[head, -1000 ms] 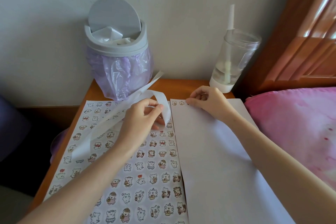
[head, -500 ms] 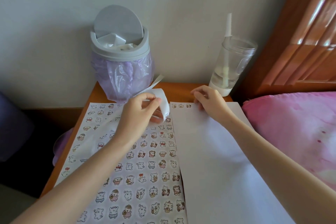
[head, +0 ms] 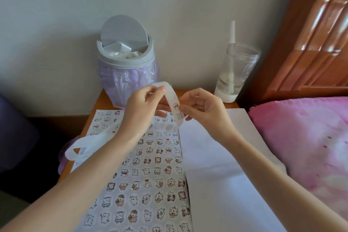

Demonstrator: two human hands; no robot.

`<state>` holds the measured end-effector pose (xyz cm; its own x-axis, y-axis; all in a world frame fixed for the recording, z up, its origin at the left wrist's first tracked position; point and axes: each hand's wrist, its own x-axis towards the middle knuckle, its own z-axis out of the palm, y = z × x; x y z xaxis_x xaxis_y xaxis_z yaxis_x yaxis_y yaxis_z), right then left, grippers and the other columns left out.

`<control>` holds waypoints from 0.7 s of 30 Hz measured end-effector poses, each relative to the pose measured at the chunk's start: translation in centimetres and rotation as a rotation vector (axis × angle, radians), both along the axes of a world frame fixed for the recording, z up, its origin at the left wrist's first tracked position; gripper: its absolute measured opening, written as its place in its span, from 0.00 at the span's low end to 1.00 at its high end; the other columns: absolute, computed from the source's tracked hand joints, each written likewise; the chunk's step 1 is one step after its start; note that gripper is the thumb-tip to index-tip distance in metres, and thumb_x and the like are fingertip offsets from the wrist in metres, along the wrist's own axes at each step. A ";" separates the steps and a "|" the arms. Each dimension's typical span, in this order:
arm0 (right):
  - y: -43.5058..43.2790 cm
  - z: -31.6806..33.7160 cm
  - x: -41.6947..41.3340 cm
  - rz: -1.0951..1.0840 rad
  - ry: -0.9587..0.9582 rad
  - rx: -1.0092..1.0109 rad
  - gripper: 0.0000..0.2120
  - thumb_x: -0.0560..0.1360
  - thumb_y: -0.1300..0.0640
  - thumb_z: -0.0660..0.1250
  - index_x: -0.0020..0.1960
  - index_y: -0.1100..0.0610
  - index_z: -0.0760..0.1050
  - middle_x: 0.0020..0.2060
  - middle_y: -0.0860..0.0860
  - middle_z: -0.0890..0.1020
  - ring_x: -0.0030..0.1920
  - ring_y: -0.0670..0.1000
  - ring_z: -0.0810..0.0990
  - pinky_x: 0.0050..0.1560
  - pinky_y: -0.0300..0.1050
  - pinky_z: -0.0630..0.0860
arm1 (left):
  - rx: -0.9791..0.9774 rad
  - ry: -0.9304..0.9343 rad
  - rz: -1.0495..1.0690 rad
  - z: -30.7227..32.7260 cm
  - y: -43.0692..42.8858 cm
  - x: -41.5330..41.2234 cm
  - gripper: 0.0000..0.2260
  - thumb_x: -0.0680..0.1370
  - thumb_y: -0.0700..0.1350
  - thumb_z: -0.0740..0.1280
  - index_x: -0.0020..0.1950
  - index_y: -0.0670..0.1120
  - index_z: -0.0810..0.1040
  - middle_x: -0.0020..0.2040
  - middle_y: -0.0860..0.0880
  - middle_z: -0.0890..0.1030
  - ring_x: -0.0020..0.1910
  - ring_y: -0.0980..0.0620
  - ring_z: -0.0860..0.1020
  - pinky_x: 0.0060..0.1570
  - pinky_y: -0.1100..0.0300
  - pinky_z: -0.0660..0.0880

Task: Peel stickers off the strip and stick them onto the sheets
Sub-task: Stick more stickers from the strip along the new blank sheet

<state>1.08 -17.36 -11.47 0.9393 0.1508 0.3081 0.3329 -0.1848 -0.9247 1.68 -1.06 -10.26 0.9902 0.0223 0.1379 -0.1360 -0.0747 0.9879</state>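
Strip [head: 172,98]: held up between both hands over the far end of the table [head: 104,99]. It arches over from the left hand [head: 140,106] and hangs down above the seam between the two sheets. Its spent tail [head: 84,147] trails away to the left across the left sheet [head: 150,175].

Left hand: thumb and fingers curled, pinching the strip at the crest of the arch.

Right hand [head: 205,108]: fingers curled, thumb and forefinger closing on the strip's edge beside a bear sticker [head: 175,106]. Whether the sticker's rim has lifted cannot be told.

Left sheet: filled with rows of stickers. Right sheet [head: 216,184]: bare where visible.

Step in hand, as judged: peeling the next sticker. To do it well:
- Keep the backing bent sharply so the sticker's rim lifts by itself.
- Catch only the margin and touch the adhesive as little as possible.
- Peel slowly at a low angle to avoid curling or tearing.
- Lay one edge on the right sheet's next free place and smooth outward.

Behind, against the wall: bin [head: 126,66] and bottle [head: 235,75]. At right: pillow [head: 301,137].
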 end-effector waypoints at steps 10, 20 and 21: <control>-0.2 -1.1 -0.1 -0.079 -0.062 -0.118 0.05 0.74 0.65 0.68 0.46 0.57 0.80 0.39 0.50 0.83 0.37 0.46 0.81 0.35 0.42 0.80 | 0.111 0.035 -0.070 -1.7 -0.5 -0.6 0.08 0.77 0.45 0.65 0.47 0.43 0.83 0.40 0.46 0.86 0.40 0.51 0.84 0.41 0.59 0.80; -0.5 -1.6 0.0 -0.091 -0.079 -0.176 0.04 0.74 0.63 0.68 0.48 0.59 0.80 0.39 0.50 0.84 0.38 0.47 0.82 0.35 0.43 0.81 | 0.155 0.020 -0.075 -2.2 -0.8 -0.7 0.08 0.77 0.46 0.65 0.45 0.47 0.84 0.39 0.50 0.86 0.41 0.54 0.84 0.49 0.52 0.81; -0.5 -1.6 0.0 -0.087 -0.075 -0.170 0.04 0.74 0.63 0.68 0.48 0.58 0.80 0.40 0.50 0.84 0.38 0.47 0.83 0.36 0.43 0.81 | 0.155 0.020 -0.075 -2.2 -0.8 -0.7 0.08 0.77 0.46 0.65 0.45 0.47 0.84 0.39 0.50 0.86 0.41 0.54 0.84 0.50 0.51 0.80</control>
<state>1.05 -17.90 -13.12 0.9266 0.1259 0.3544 0.3754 -0.3672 -0.8510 0.94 -1.85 -12.47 0.9909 -0.0721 0.1137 -0.1269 -0.2166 0.9680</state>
